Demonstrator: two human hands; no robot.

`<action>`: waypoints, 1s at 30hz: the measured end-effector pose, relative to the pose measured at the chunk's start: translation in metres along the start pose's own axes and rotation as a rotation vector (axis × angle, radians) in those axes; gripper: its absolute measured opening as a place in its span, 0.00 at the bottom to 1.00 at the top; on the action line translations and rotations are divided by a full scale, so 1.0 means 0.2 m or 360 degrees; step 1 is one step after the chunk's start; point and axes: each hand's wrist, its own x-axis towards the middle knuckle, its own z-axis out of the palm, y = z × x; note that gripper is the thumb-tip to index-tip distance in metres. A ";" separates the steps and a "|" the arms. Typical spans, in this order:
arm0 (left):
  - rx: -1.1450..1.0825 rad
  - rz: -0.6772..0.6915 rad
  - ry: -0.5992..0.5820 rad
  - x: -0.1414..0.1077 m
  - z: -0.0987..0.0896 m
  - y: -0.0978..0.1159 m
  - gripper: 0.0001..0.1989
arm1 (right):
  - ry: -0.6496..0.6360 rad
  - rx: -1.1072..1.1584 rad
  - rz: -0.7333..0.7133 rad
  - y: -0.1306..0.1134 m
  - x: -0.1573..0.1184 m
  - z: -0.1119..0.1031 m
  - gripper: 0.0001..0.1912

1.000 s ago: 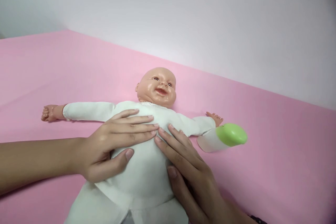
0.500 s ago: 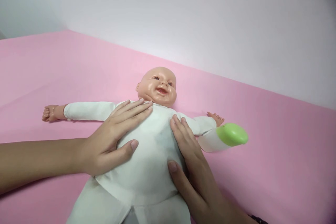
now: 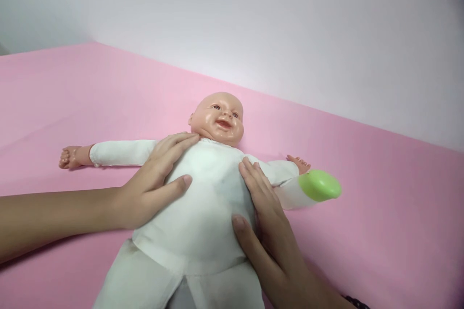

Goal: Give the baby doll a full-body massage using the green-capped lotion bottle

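A baby doll [image 3: 206,203] with a plastic head and a white cloth body lies on its back in the middle of the head view, arms spread to both sides. My left hand [image 3: 155,183] rests on the left side of its chest, fingers stretched toward the neck and thumb apart. Against the right side of the torso lies my right hand [image 3: 271,227], its fingers pointing up the body and its thumb on the belly. Neither hand grips anything. The lower legs of the doll are cut off by the bottom edge.
A whitish bottle with a green cap [image 3: 321,186] stands just right of the doll, beside its outstretched arm and close to my right hand. A pink surface [image 3: 380,203] lies under everything and meets a pale wall [image 3: 271,24] behind.
My left hand has slid outward to the left, off the middle of the chest toward its side. My right hand has hardly moved. The doll and bottle stay in place.
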 end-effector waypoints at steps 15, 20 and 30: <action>-0.0012 -0.0110 0.0045 0.01 0.01 -0.02 0.27 | 0.0376 0.0607 0.0965 0.03 0.07 0.04 0.28; 0.0094 -0.0088 0.0004 0.01 0.01 -0.04 0.28 | 0.0456 0.0458 0.0786 0.03 0.07 0.04 0.26; 0.0089 -0.0181 0.0007 0.02 0.01 0.00 0.28 | 0.0400 0.0259 0.1035 0.16 0.13 0.01 0.32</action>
